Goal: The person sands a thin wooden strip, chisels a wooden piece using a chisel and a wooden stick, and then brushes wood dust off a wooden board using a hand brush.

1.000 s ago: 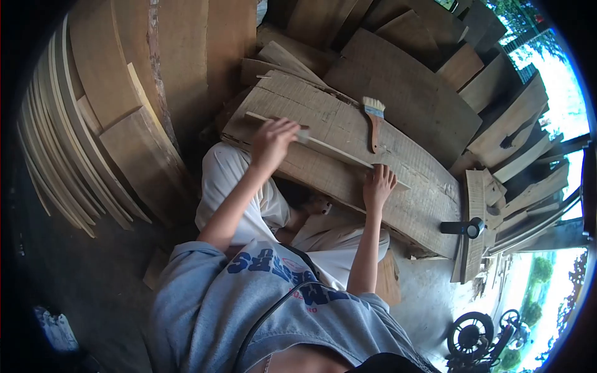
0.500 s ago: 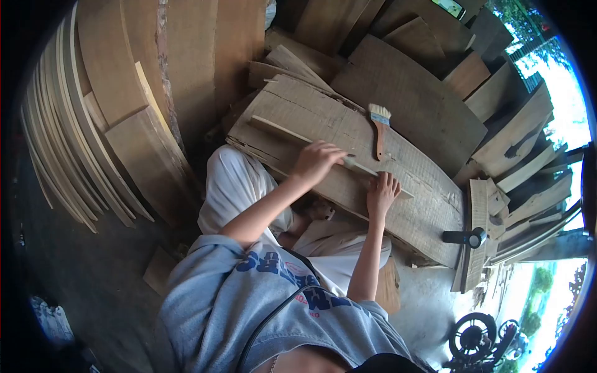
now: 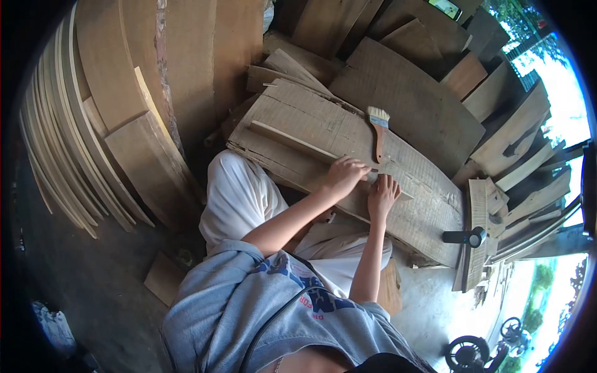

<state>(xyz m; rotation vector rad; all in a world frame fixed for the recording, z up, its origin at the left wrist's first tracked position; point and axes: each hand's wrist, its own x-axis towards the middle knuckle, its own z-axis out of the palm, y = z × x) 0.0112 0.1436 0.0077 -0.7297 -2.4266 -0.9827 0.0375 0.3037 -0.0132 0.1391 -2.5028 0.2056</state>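
Observation:
A long narrow wooden strip [image 3: 292,143] lies lengthwise on a broad, rough plank [image 3: 429,205] in front of my crossed legs. My left hand [image 3: 346,176] is closed over the strip near its middle, and a small dark tip pokes out past the fingers. What that hand grips is mostly hidden. Close beside it, my right hand [image 3: 384,196] has its fingers bent over the strip, holding it near its right end. A paintbrush [image 3: 378,133] with a wooden handle and pale bristles lies on the plank just beyond my hands.
A small black device with a round end [image 3: 465,237] sits at the plank's right end. Curved wooden sheets [image 3: 68,124] lean at the left, and more boards [image 3: 404,99] stand behind. A phone [image 3: 446,8] is at the top. Motorcycle wheels [image 3: 467,354] show at lower right.
My left hand has slid rightward along the strip, closing the gap to my right hand. My right hand, the strip and the paintbrush stay about where they were.

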